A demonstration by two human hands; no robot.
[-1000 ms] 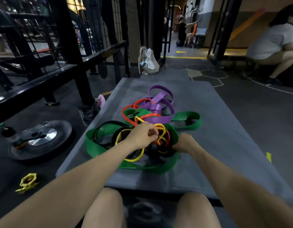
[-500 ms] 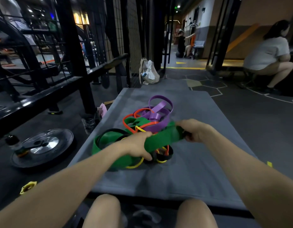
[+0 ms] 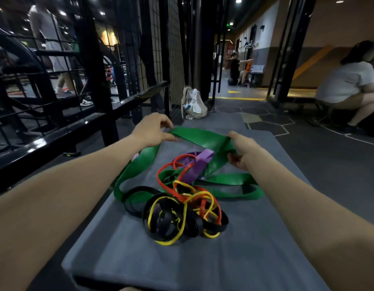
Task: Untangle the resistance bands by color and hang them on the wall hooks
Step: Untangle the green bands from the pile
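Now lifted mid-frame above the grey mat [image 3: 255, 244]: green band [image 3: 202, 138], pinched between left hand [image 3: 152, 128] and right hand [image 3: 241, 150], fingers curled; tangled pile [image 3: 181, 202] left lower down.

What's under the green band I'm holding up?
Under the lifted green band, purple, red, yellow and black bands lie tangled on the grey mat. The left hand and right hand grip it. How the crossings thread underneath is hidden.
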